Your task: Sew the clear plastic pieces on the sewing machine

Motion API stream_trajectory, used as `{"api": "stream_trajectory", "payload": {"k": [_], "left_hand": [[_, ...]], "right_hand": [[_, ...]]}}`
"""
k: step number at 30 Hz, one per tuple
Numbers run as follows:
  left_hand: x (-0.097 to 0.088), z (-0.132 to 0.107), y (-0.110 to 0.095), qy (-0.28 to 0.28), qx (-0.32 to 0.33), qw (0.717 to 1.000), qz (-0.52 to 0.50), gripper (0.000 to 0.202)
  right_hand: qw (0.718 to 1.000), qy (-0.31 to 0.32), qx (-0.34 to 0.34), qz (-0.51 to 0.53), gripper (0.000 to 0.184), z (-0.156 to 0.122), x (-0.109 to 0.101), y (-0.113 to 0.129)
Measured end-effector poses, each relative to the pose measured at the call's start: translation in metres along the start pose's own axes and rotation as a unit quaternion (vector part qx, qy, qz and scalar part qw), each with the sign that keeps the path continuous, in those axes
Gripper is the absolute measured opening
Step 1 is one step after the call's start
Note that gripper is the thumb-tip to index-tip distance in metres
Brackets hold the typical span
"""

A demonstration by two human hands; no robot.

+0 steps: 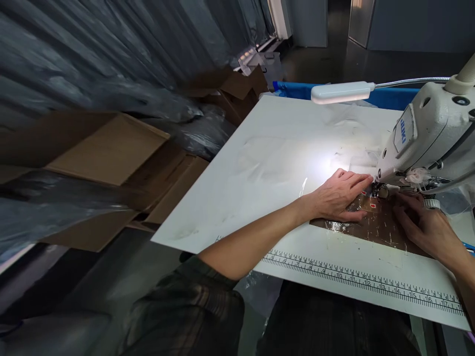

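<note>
My left hand [343, 195] lies palm down, fingers stretched out, beside the needle area of a white sewing machine [415, 133]. Under its fingertips and thumb is a small clear, shiny piece with red-and-white marks [373, 205]; its kind is hard to make out. Below that is a brown, glossy surface [378, 235] with light streaks and thread bits. To the right of the presser foot [379, 190], my right hand [423, 225] rests low on the brown surface. Its thumb and forefinger are apart, and the other fingers are partly hidden in shadow.
A white tabletop [260, 183] carries a printed ruler [352, 277] along its front edge. A lamp [343, 92] on a bendable neck hangs above. Open cardboard boxes [111, 148] and plastic wrapping [204, 131] stand at left. Behind the table is a blue bin [297, 90].
</note>
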State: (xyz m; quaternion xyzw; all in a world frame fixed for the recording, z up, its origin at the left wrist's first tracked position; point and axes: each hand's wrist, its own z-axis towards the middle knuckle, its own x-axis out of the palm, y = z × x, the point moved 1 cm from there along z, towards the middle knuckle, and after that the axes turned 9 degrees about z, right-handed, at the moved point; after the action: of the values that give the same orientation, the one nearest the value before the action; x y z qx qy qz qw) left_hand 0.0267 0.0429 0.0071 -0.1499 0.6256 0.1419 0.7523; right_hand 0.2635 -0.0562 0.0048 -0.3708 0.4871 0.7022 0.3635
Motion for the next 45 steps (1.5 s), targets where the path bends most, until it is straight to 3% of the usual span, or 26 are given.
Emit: {"api": "stream_trajectory", "payload": {"k": [6,13,18,20,23,30,34,38,41,45], "left_hand": [[-0.001,0.002,0.0,0.014,-0.003,0.999,-0.046,0.085],[-0.006,0.009,0.001,0.046,-0.009,0.999,-0.004,0.084],[-0.017,0.029,0.025,0.06,0.045,0.997,0.021,0.056],[-0.021,0.044,0.041,0.034,0.014,0.999,0.035,0.042],[-0.024,0.067,0.067,-0.018,-0.106,0.994,0.035,0.035],[-0.013,0.1,0.11,0.015,-0.199,0.98,-0.013,0.043],[-0.016,0.095,0.121,0.027,-0.227,0.973,-0.041,0.047],[-0.024,0.072,0.121,-0.003,-0.273,0.96,-0.061,0.05],[-0.025,0.05,0.116,-0.025,-0.315,0.946,-0.077,0.04],[-0.022,0.032,0.106,-0.053,-0.337,0.933,-0.119,0.017]], "right_hand": [[0.998,-0.039,-0.016,0.041,0.043,-0.008,0.019,0.002],[0.992,-0.081,-0.084,-0.049,0.045,-0.012,0.029,0.007],[0.99,-0.091,-0.101,-0.042,0.044,-0.013,0.032,0.005],[0.99,-0.089,-0.101,-0.034,0.044,-0.013,0.033,0.004],[0.992,-0.081,-0.092,-0.027,0.044,-0.013,0.035,0.0],[0.993,-0.079,-0.086,-0.009,0.044,-0.011,0.037,-0.008],[0.991,-0.089,-0.101,-0.012,0.043,-0.01,0.036,-0.013],[0.99,-0.052,-0.124,-0.042,0.041,-0.01,0.035,-0.022],[0.985,-0.048,-0.15,-0.069,0.038,-0.01,0.036,-0.022],[0.979,-0.104,-0.152,-0.083,0.04,-0.008,0.036,-0.012]]}}
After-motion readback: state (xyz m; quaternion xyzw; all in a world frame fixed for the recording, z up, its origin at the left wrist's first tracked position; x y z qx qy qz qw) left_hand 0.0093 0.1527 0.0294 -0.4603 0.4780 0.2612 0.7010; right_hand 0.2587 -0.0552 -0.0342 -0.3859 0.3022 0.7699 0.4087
